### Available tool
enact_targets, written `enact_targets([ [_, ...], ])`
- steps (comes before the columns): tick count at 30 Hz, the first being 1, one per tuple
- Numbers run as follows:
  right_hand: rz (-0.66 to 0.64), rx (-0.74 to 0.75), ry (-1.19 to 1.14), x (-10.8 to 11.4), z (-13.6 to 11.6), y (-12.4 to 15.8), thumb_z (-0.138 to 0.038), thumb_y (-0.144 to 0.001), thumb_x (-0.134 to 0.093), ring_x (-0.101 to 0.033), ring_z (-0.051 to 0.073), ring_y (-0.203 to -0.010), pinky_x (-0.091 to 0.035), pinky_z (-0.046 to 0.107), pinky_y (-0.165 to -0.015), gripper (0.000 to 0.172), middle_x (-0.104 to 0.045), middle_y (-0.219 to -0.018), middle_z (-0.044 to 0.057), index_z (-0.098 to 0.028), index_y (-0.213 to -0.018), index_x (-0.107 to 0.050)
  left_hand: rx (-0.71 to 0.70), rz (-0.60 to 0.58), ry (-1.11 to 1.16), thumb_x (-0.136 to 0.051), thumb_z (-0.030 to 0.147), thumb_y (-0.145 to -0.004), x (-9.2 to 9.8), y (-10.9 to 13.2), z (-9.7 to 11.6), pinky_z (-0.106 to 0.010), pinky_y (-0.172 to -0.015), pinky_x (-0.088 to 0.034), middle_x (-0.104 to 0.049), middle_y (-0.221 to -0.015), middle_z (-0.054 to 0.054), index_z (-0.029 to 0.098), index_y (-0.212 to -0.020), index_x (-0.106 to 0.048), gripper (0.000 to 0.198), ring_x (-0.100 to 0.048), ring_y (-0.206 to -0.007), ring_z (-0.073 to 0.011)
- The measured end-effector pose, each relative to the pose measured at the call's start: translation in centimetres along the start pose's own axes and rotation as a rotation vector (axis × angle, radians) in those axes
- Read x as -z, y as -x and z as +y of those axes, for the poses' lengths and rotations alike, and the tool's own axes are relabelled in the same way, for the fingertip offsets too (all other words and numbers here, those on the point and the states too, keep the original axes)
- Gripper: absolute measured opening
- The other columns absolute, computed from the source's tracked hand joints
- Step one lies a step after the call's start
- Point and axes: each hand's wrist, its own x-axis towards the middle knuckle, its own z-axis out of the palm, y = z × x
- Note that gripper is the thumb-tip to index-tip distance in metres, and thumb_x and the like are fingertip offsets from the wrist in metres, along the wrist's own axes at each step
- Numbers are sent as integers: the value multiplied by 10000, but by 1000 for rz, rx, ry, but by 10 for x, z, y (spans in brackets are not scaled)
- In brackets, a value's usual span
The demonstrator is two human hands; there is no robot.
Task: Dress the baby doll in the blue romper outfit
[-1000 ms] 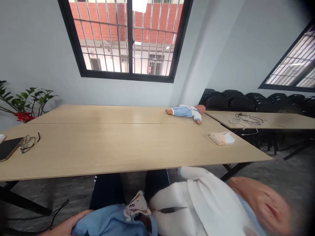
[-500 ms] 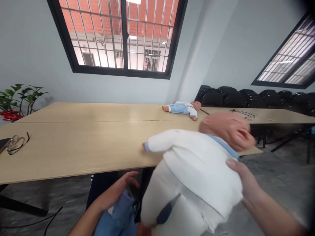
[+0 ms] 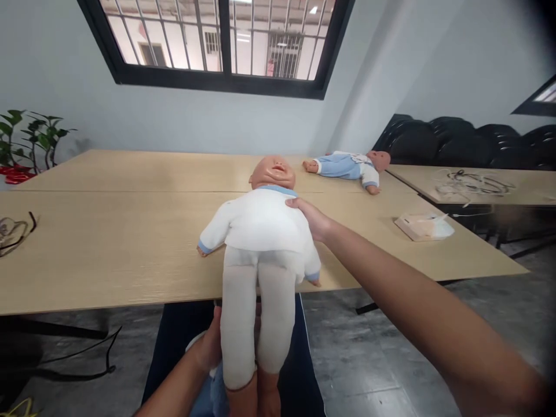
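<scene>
A baby doll (image 3: 264, 226) in a white top with blue collar and cuffs lies face up, its upper body over the table edge. Its white-covered legs hang toward my lap. My right hand (image 3: 311, 219) grips the doll's upper side near the shoulder, thumb on the chest. Beside the doll's thigh is my left hand (image 3: 209, 343), closed against the leg, its fingers mostly hidden behind. Light blue cloth (image 3: 208, 394) lies on my lap under the left wrist.
On the wooden table (image 3: 108, 249) are a second doll in blue trousers (image 3: 341, 167), eyeglasses (image 3: 15, 234) and a tissue pack (image 3: 423, 226). Cables (image 3: 478, 184) lie on the right table, in front of stacked black chairs (image 3: 460, 139). A plant (image 3: 39, 139) stands far left.
The doll has moved left and away from me, from tilted in the air to lying over the table edge. My left hand has come up against its leg. The view has tilted down.
</scene>
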Motion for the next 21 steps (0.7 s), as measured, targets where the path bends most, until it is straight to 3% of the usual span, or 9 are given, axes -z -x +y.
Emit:
enact_targets([
  [5, -117, -130, -31, 33, 8, -62, -405, -892, -627, -752, 328, -1097, -554, 479, -1084, 480, -813, -1150, 116, -147, -1290, -698, -10, 257, 3, -424, 869, -932, 1, -19, 5, -509, -1269, -408, -725, -1408, -104, 206, -1346, -747, 846, -589, -1420, -362],
  [9, -169, -203, -30, 49, 12, -88, -435, -901, -601, -720, 353, -1191, -523, 520, -1125, 536, -789, -1230, 144, -139, -1342, -671, 53, 446, -267, -536, 774, -952, -4, -20, 12, -495, -1323, -310, -708, -1435, -87, 220, -1284, -768, 686, -518, -1478, -364],
  [12, -194, -212, -57, 54, 15, -100, -438, -900, -615, -679, 350, -1280, -494, 542, -1155, 595, -745, -1345, 146, -144, -1417, -625, 115, 443, -438, -544, 725, -979, -16, -18, 31, -511, -1317, -288, -681, -1465, -94, 231, -1333, -730, 636, -523, -1458, -356],
  [16, -149, -189, -67, 60, 18, -118, -393, -885, -630, -688, 331, -1274, -499, 512, -1157, 581, -737, -1365, 144, -142, -1409, -631, 108, 326, -534, -496, 708, -1007, -34, -23, 59, -476, -1243, -379, -714, -1381, -98, 233, -1322, -717, 611, -610, -1319, -317],
  [21, -39, -156, 18, 80, 22, -151, -377, -909, -576, -748, 320, -1134, -559, 467, -1079, 454, -794, -1218, 152, -142, -1279, -693, 240, 219, -669, -471, 669, -1023, -31, -18, 65, -379, -963, -529, -754, -1097, -86, 201, -1179, -737, 561, -678, -1021, -258],
])
